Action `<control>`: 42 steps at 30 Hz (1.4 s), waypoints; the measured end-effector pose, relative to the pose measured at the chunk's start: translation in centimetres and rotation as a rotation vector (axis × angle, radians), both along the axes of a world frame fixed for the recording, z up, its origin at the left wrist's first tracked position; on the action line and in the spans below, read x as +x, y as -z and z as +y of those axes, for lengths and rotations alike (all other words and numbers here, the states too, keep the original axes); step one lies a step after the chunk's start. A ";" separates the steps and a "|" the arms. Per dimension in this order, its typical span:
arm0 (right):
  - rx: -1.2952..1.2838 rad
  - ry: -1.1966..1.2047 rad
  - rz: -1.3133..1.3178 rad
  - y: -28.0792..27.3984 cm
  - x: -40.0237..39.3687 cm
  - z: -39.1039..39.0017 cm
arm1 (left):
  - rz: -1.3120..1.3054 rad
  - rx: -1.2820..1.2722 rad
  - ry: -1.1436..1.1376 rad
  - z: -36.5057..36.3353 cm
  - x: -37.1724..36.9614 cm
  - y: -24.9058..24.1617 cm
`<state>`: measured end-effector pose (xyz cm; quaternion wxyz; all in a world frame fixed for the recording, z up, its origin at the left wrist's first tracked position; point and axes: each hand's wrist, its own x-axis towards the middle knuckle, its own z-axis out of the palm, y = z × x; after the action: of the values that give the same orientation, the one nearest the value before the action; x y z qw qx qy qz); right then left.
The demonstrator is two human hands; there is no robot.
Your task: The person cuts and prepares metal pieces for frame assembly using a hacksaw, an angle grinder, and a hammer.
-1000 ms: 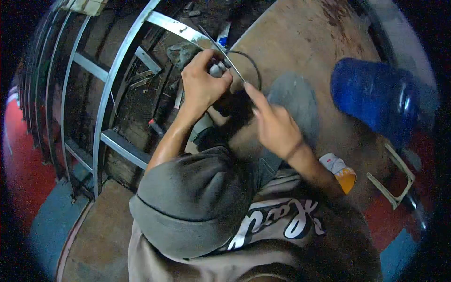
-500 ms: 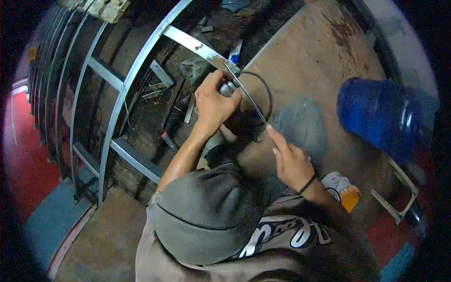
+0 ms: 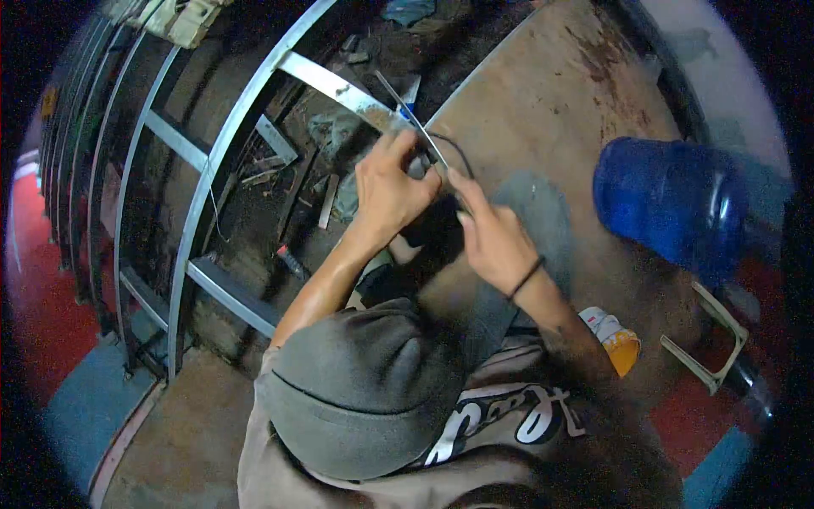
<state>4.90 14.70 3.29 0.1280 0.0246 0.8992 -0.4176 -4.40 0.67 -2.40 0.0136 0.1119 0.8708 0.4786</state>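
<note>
My right hand (image 3: 500,246) is closed round the lower end of a long thin metal rod (image 3: 431,146), which looks like a file. The rod slants up and left past my left fingertips, over the end of a silver crossbar (image 3: 326,79). My left hand (image 3: 392,185) is curled, thumb towards fingers, beside that crossbar end. Within its grasp is a small silver metal object, now mostly hidden by the fingers. A dark cable (image 3: 458,148) loops out just beyond the hand.
A curved metal frame (image 3: 222,153) with crossbars stands at left, scraps lying inside it. A brown board (image 3: 543,102) lies at right. Also right are a large blue water bottle (image 3: 661,199), a white tub with orange inside (image 3: 623,349) and a pale bracket (image 3: 721,373). A grey cap (image 3: 356,390) fills the bottom.
My right hand has pushed the rod up and left, so its tip reaches farther past my left hand. My left hand stays about where it was. The view has shifted slightly.
</note>
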 end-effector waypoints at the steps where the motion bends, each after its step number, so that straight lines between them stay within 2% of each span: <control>1: 0.037 -0.001 -0.007 0.2 -0.9 -0.4 | 0.020 -0.091 0.026 -0.1 -0.1 -0.5; 2: 0.070 -0.005 -0.015 0.4 -1.4 -0.7 | 0.028 -0.090 0.026 -0.2 -0.3 -0.3; 3: -0.001 0.008 0.049 0.9 -0.2 -0.7 | 0.025 -0.055 0.021 -0.6 -0.4 0.2; 7: 0.076 -0.084 -0.022 -1.6 4.4 0.4 | 0.010 -0.020 -0.012 -1.5 -0.5 0.9; 10: 0.052 -0.038 -0.115 -0.9 1.1 0.1 | 0.054 -0.015 0.034 -0.7 0.1 0.8; 12: -0.037 0.006 -0.028 0.9 -2.3 -0.5 | 0.041 -0.020 0.039 -0.1 0.5 -0.3; 14: 0.028 -0.029 -0.073 0.7 -1.6 -0.8 | 0.013 0.002 0.070 -1.0 0.0 -0.1; 17: 0.004 -0.065 -0.100 -1.0 3.4 -0.1 | 0.047 0.089 -0.018 -2.5 -0.9 1.8; 20: 0.074 -0.079 -0.149 -0.9 3.0 -0.6 | 0.043 0.078 -0.021 -2.2 -0.5 1.8; 22: 0.102 -0.070 -0.161 -0.1 -0.5 -0.8 | 0.060 0.073 0.002 -1.3 -0.2 1.0; 24: -0.007 -0.049 -0.006 0.9 -2.2 -1.1 | 0.082 0.011 0.021 -1.4 0.0 0.5; 25: 0.070 -0.059 -0.174 -0.3 -1.9 -1.4 | 0.058 0.038 0.008 -1.6 -0.1 0.6; 26: 0.016 -0.060 -0.058 0.3 -0.1 -1.0 | 0.046 0.002 -0.002 -1.8 -0.3 1.1; 29: 0.008 -0.081 -0.106 -0.8 2.7 -0.3 | 0.055 0.016 -0.025 -2.5 -1.2 1.9; 31: 0.002 -0.080 -0.014 -0.4 2.9 0.2 | 0.069 0.012 -0.004 -1.7 -0.6 1.5; 34: 0.078 -0.030 -0.019 1.1 -2.6 -0.6 | 0.098 0.010 0.077 -0.2 0.6 0.2; 35: 0.086 -0.040 -0.093 0.4 -3.1 -0.8 | 0.063 -0.001 0.079 -0.3 0.3 0.1; 38: 0.066 -0.078 -0.125 -0.5 0.8 0.0 | 0.021 0.016 0.039 -1.4 -0.6 1.2; 40: -0.007 -0.079 -0.087 -0.6 2.2 0.3 | 0.014 0.051 0.004 -1.8 -0.9 1.7; 42: 0.015 -0.064 0.087 -0.1 2.4 0.1 | 0.024 0.052 0.001 -1.3 -0.4 1.8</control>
<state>7.30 14.84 3.38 0.1016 -0.0215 0.9073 -0.4075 -4.82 -0.65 -4.17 0.0004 0.1184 0.8581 0.4997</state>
